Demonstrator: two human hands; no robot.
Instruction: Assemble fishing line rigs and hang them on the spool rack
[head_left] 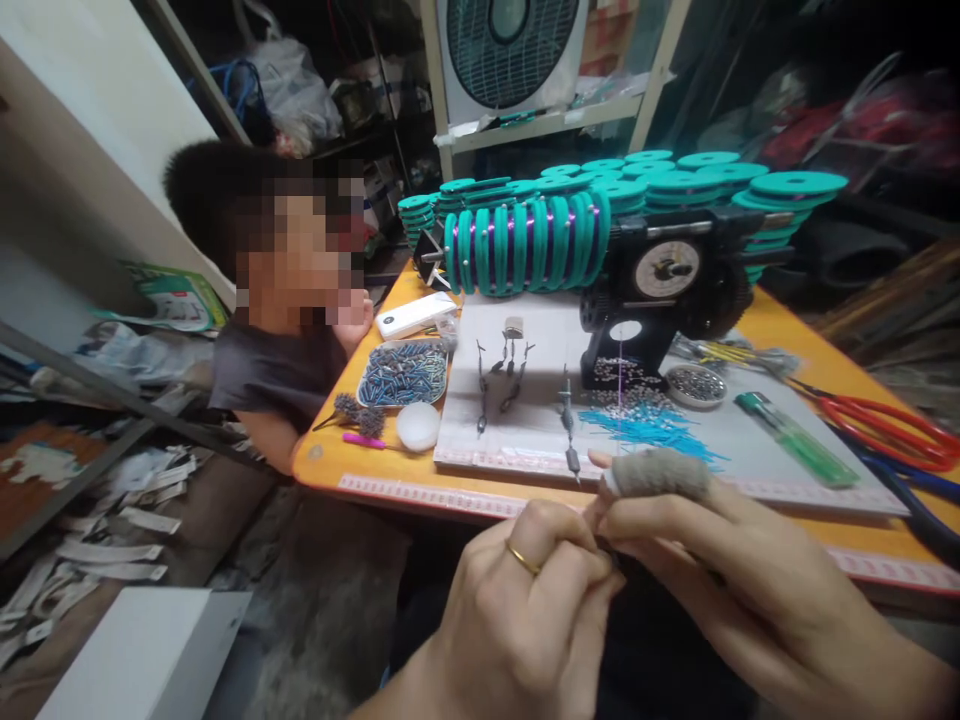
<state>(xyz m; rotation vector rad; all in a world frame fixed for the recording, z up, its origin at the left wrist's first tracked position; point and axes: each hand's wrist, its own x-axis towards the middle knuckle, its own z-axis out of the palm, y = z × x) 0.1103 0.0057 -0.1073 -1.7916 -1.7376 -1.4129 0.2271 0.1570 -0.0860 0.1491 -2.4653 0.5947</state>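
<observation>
i saw my left hand (pixel 525 590) and right hand (pixel 705 550) pinched together on something tiny, just before the tabletop (pixel 390 470).

We find open white mat (pixel 757 440) between the blue sticks (pixel 652 428) and green lighter (pixel 795 438); the winding machine (pixel 652 290) blocks the way behind.

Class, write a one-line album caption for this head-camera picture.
Left hand and right hand pinch something tiny before an orange table of teal spools.
</observation>
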